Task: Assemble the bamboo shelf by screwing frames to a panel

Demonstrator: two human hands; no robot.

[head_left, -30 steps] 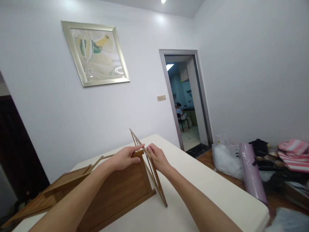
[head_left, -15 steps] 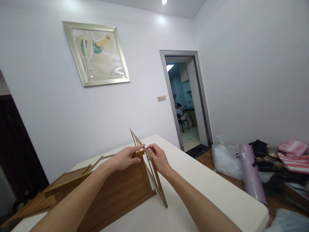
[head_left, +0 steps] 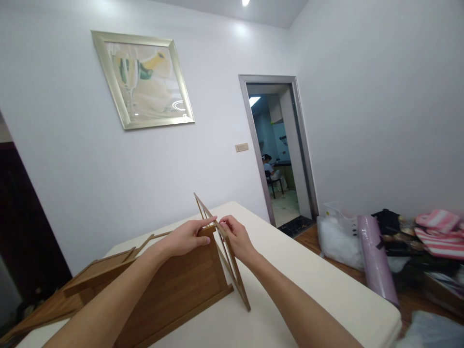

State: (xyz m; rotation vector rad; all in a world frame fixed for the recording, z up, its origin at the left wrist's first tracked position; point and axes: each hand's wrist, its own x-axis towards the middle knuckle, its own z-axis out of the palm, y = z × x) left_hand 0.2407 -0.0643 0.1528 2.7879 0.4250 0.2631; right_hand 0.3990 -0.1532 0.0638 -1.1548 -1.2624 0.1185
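A brown wooden panel [head_left: 181, 290] with raised edge strips stands tilted on the white table. My left hand [head_left: 188, 237] is closed over its upper right corner, thumb on the near face and index finger reaching to a slim wooden frame [head_left: 237, 275]. That open frame leans upright against the panel's right end. My right hand [head_left: 235, 234] pinches the frame's upper bar from the right, its fingertips close to my left index finger. Whatever lies between the fingertips at the joint is hidden.
More wooden parts [head_left: 101, 270] lie on the left of the white table [head_left: 308, 290]. On the floor at right are a purple roll [head_left: 377, 261], a clear plastic bag [head_left: 337, 241] and striped cloth [head_left: 440, 234]. A person [head_left: 270, 169] sits beyond the doorway.
The view has shifted very slightly. Both hands keep their places on the panel and frame, with no clear movement of either piece.
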